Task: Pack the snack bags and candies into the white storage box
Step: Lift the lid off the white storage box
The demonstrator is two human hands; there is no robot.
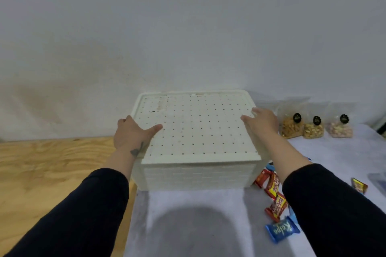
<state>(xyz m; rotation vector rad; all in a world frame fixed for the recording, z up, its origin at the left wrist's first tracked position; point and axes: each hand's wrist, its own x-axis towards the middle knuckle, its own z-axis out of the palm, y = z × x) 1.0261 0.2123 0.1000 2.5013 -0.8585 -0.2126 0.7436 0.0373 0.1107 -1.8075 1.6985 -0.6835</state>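
Note:
The white storage box stands in the middle of the table with its perforated white lid on top. My left hand grips the lid's left edge, thumb lying on the top. My right hand holds the lid's right edge, fingers over the rim. Three clear snack bags with black round labels stand in a row at the back right. Red candy bars and a blue candy wrapper lie on the cloth right of the box, partly hidden by my right sleeve.
A light grey cloth covers the right part of the wooden table. Another red and yellow candy lies at the far right. A white wall rises directly behind the box.

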